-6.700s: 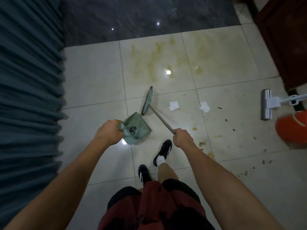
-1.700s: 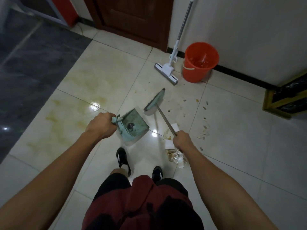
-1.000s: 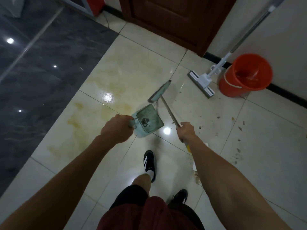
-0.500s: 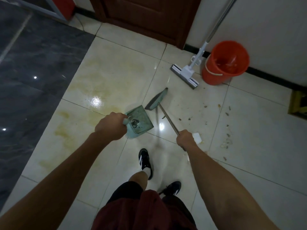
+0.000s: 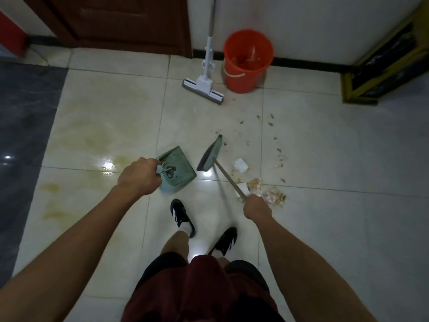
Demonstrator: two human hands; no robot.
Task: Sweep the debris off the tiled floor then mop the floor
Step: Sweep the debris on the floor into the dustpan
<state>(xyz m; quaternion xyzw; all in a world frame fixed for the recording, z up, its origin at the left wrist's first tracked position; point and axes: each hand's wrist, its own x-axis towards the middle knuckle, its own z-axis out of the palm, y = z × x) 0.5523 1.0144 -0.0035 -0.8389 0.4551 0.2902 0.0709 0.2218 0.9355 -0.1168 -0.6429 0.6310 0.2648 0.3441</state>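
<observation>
since a moment ago the debris pile (image 5: 271, 195) sits just right of the right grip (image 5: 255, 206) clenching the broom (image 5: 210, 156); left grip (image 5: 139, 177) clenches the dustpan (image 5: 180, 169), seemingly airborne; sweeping can resume

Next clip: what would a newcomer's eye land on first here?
Likely the orange bucket against the far wall, with the white mop leaning beside it. Nearer, the left hand holds a green dustpan and the right hand grips a broom, beside a debris pile.
</observation>
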